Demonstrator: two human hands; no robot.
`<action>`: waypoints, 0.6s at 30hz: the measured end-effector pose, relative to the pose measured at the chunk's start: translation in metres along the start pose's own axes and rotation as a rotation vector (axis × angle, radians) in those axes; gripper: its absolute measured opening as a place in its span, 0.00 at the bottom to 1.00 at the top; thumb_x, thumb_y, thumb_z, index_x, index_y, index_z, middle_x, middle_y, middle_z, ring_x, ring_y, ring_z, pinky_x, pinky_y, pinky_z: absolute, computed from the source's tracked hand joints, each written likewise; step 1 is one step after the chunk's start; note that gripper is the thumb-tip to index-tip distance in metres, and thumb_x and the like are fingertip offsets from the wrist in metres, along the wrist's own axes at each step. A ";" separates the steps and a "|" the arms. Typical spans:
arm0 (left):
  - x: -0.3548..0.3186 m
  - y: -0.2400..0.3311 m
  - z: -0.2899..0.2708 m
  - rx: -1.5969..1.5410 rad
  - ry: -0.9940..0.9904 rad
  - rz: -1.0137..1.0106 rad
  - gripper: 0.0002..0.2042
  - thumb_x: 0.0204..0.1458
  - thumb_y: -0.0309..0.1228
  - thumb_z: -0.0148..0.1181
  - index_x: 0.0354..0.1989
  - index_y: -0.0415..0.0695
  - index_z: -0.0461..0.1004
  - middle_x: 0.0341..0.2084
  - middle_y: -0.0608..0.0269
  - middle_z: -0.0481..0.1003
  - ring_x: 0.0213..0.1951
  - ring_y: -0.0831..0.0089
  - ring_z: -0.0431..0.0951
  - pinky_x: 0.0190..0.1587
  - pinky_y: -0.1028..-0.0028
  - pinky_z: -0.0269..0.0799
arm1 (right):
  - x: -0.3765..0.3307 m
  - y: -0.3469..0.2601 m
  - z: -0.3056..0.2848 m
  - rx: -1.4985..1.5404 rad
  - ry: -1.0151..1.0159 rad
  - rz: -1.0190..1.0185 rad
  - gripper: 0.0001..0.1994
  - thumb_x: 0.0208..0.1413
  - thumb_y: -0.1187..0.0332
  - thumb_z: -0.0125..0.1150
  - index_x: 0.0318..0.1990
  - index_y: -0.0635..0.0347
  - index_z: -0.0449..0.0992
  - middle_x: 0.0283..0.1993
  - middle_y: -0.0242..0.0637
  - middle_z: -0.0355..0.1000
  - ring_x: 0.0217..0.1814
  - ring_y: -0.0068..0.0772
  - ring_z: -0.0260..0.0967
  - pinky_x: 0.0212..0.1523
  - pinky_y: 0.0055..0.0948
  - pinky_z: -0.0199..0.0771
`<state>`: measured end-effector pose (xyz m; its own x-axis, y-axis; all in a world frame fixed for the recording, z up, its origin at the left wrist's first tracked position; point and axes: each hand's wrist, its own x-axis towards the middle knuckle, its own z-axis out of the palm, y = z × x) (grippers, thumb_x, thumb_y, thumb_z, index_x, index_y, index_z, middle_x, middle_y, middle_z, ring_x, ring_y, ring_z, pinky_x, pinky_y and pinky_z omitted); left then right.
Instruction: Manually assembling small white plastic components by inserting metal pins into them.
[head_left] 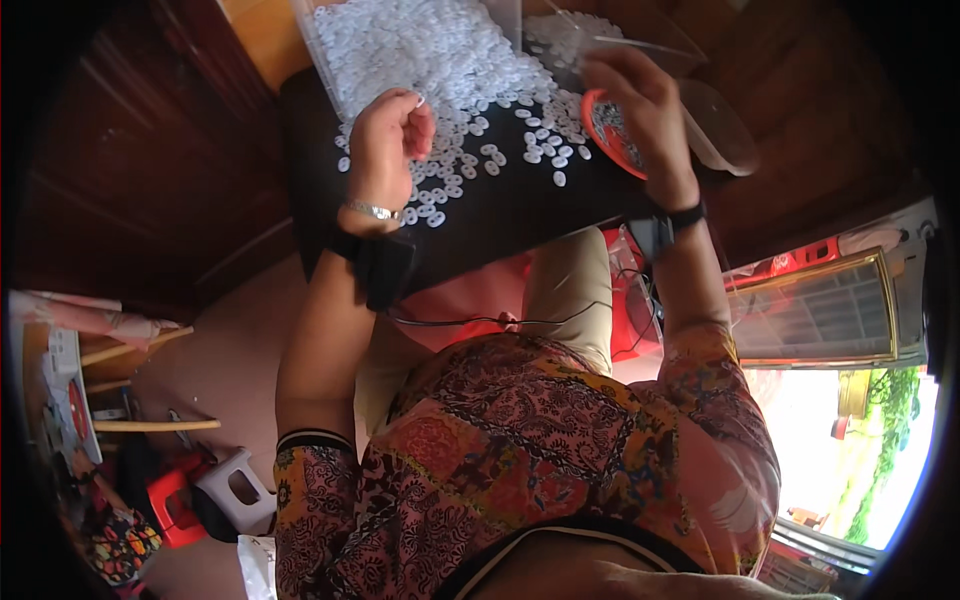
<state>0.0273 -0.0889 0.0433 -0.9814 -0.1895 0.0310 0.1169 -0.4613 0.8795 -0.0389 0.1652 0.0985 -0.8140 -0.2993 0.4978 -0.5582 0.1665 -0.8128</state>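
Observation:
My left hand [390, 140] is over the near part of the pile, its fingers curled in with the thumb against them. A small pale spot shows at its fingertips, but I cannot make out whether it is a held piece. Beneath and around it lie many white oval pieces with small holes [420, 60], heaped and spilling across the dark tabletop [490, 225]. My right hand [640, 100] is raised over an orange-red bowl [639, 172] of small grey metal-looking parts. Motion smears its fingers, so its grip is unclear.
A clear plastic bin [512, 25] surrounds the main heap at the back. To the right stands a translucent tub [725, 130]. A black cable [450, 322] runs between my wrist devices, below the table edge. Stools [240, 490] are on the floor at left.

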 end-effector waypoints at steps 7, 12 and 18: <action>0.016 -0.012 -0.019 -0.070 0.154 0.020 0.08 0.50 0.32 0.50 0.22 0.43 0.68 0.14 0.64 0.68 0.14 0.77 0.64 0.18 0.78 0.56 | 0.060 0.022 0.055 0.014 -0.270 0.088 0.13 0.56 0.62 0.57 0.42 0.61 0.76 0.34 0.27 0.74 0.37 0.17 0.70 0.36 0.18 0.68; 0.015 -0.023 -0.026 0.100 0.211 0.091 0.08 0.48 0.32 0.51 0.21 0.43 0.69 0.14 0.66 0.68 0.15 0.79 0.63 0.18 0.79 0.56 | 0.049 0.055 0.070 0.301 -0.276 0.422 0.14 0.57 0.60 0.56 0.46 0.59 0.74 0.37 0.29 0.73 0.38 0.19 0.69 0.37 0.19 0.68; 0.013 -0.019 -0.022 0.141 0.155 0.134 0.07 0.48 0.30 0.52 0.21 0.43 0.70 0.14 0.68 0.67 0.15 0.82 0.63 0.18 0.82 0.57 | 0.043 0.075 0.082 -0.034 -0.281 0.393 0.13 0.54 0.62 0.57 0.43 0.59 0.76 0.35 0.28 0.74 0.34 0.18 0.69 0.34 0.19 0.67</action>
<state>0.0157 -0.1015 0.0167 -0.9223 -0.3762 0.0879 0.2110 -0.3000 0.9303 -0.1026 0.0874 0.0340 -0.8920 -0.4492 0.0504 -0.2260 0.3467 -0.9104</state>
